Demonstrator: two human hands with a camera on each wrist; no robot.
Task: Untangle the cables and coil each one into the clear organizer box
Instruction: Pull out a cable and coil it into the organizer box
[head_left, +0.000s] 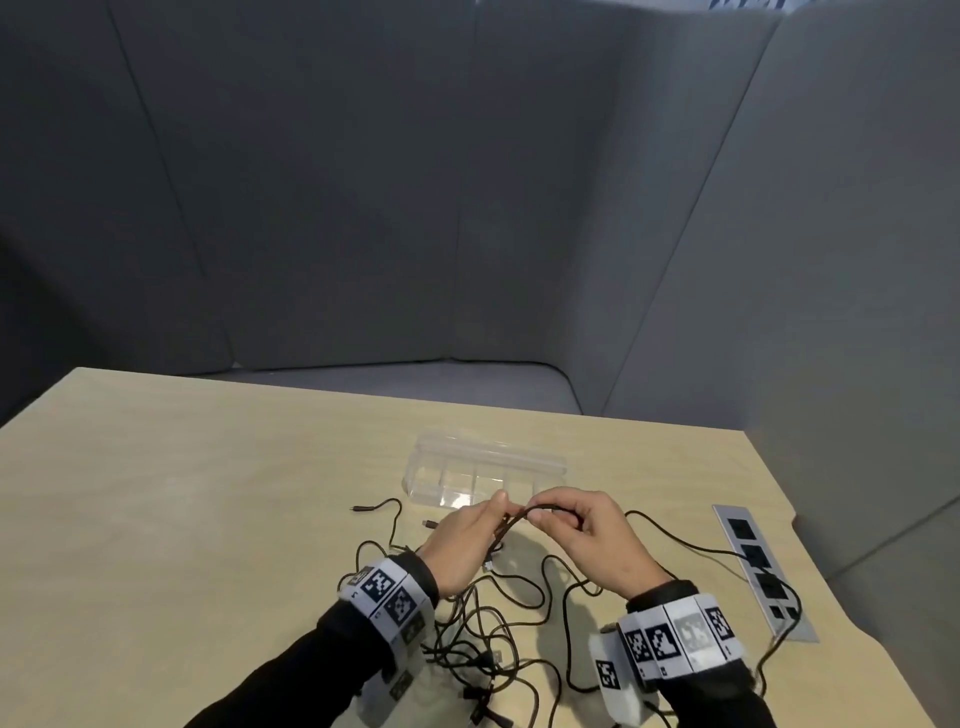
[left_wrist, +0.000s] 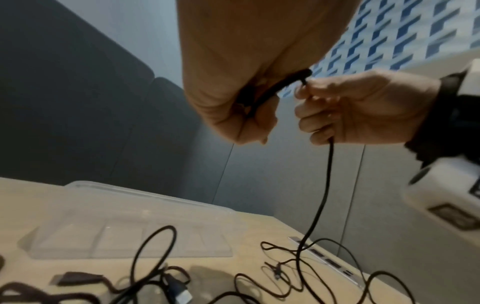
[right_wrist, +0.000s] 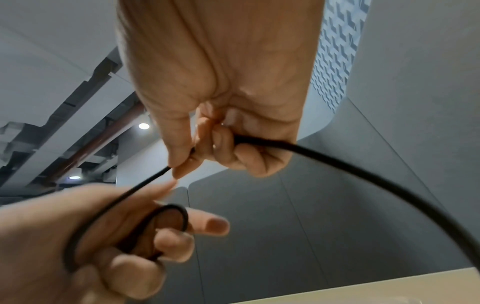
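Observation:
Both hands are raised over the table, holding one black cable between them. My left hand grips a small coil of folded loops of it in curled fingers. My right hand pinches the same cable between thumb and forefinger, and its free length hangs down to the table. Just behind the hands stands the clear organizer box, its compartments holding nothing I can see. A tangle of black cables lies on the wooden table below and between my wrists.
A grey power-socket strip is set into the table at the right, with a cable running over it. Loose cable ends with plugs lie left of the box. Grey padded partition walls enclose the table.

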